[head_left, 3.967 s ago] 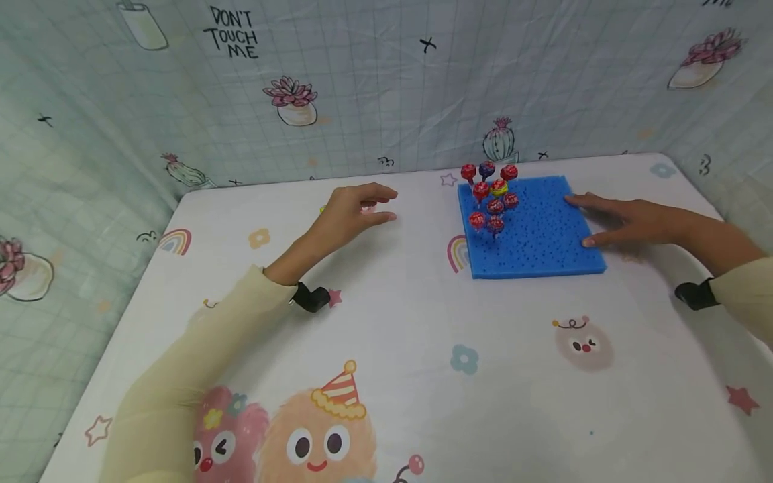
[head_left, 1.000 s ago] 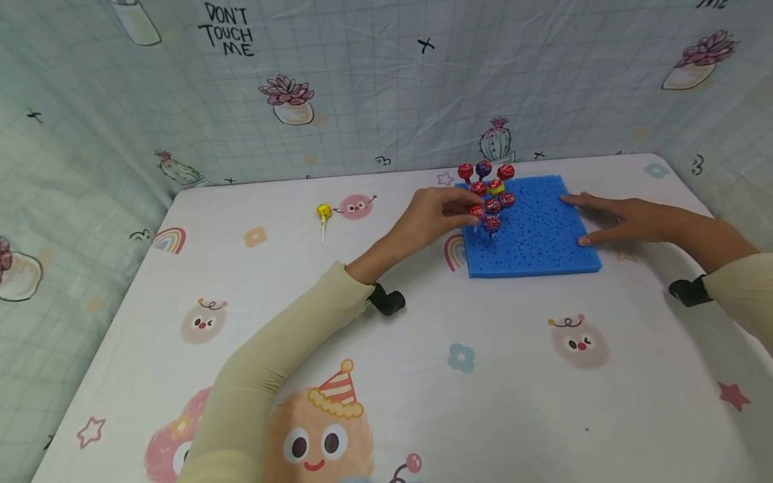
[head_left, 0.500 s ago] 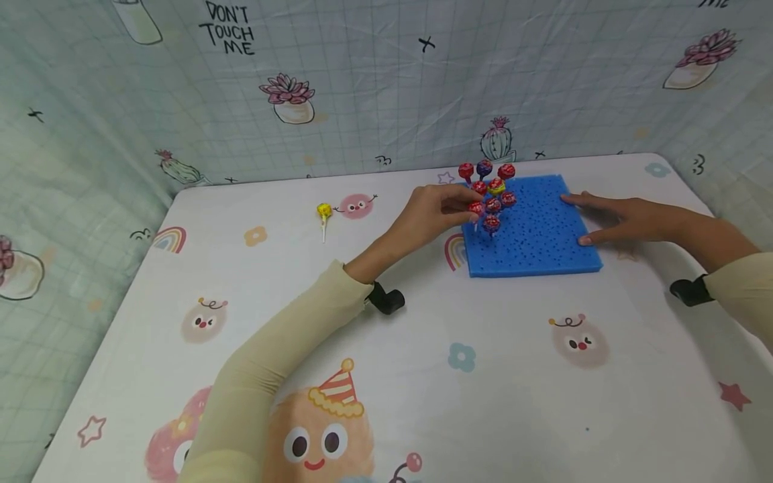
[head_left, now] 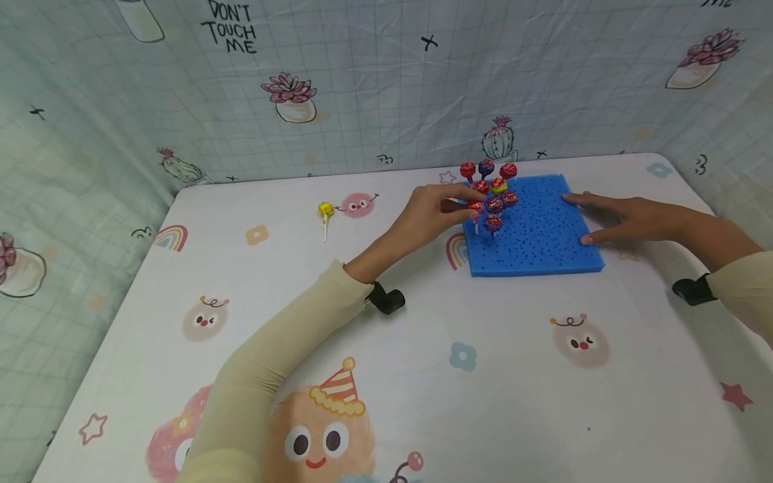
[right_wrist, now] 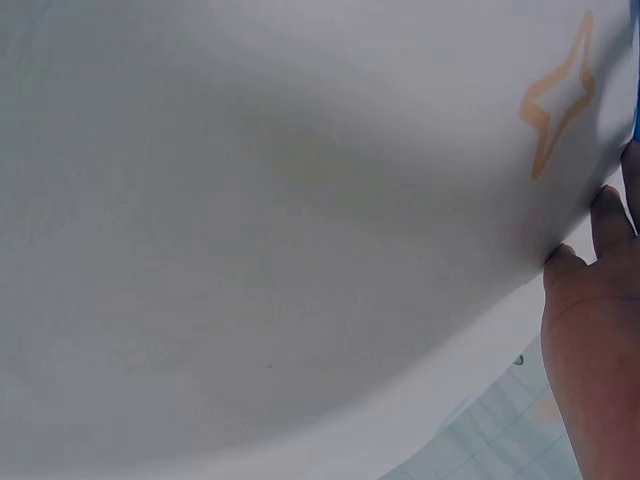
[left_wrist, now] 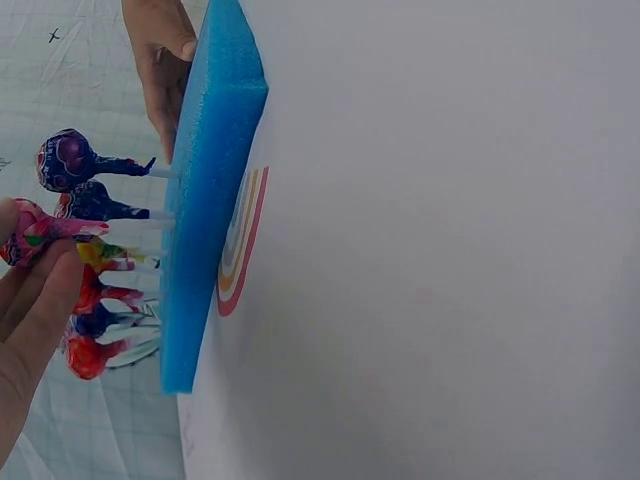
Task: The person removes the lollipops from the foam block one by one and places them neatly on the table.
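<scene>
My left hand [head_left: 431, 208] pinches a red-pink wrapped lollipop [head_left: 476, 206] by its head, over the left part of a blue foam board [head_left: 537, 231]. In the left wrist view, this lollipop [left_wrist: 45, 230] has its white stick pointing at the foam, the tip right at the surface. Several other lollipops, such as a dark-wrapped one [head_left: 493, 222], stand upright in the board around it, mostly red. My right hand [head_left: 634, 218] rests with fingers extended against the board's right edge; the right wrist view catches only part of that hand [right_wrist: 600, 320].
A yellow lollipop [head_left: 326, 209] lies on the white table [head_left: 386, 362], left of the board. Printed cartoon figures cover the tabletop. A patterned cloth [head_left: 374, 94] hangs behind and at the sides.
My left hand has moved right from near the yellow lollipop to the board and taken hold of the red-pink lollipop, which has since risen slightly. The right hand has stayed at the board's edge.
</scene>
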Demonstrator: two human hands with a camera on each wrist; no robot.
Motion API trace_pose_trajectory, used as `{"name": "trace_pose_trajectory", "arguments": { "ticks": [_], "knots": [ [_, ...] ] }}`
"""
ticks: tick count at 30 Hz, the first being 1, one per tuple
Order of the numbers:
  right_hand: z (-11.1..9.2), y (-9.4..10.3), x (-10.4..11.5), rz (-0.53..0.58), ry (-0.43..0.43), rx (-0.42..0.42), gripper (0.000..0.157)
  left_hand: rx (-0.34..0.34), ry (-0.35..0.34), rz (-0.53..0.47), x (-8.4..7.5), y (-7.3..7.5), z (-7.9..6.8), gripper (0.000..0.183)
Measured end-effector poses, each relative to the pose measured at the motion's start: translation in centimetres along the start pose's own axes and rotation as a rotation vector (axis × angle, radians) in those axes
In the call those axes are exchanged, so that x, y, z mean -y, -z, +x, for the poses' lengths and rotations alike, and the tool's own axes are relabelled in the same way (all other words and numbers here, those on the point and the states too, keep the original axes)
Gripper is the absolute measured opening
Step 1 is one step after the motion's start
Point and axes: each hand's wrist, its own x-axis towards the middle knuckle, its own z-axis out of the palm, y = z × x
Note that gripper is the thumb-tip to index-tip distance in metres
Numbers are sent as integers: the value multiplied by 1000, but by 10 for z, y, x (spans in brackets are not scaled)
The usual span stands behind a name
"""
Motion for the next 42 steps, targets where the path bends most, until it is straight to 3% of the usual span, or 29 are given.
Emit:
{"name": "trace_pose_trajectory", "arguments": {
  "ticks": [7,16,23,30,42],
  "knots": [
    [0,1,1,-8,-6,2,94,4,6,17,1,0,1,30],
    [0,1,2,-23,-4,4,94,6,-4,-49,3,-4,1,32],
    [3,2,-1,-32,-9,2,94,-15,-26,-10,1,-4,3,30],
    [2,1,-1,-10,-28,3,95,-65,-36,29,-2,5,1,31],
    [1,1,2,-6,-42,4,97,-126,5,83,-5,26,-4,33]
  ]
}}
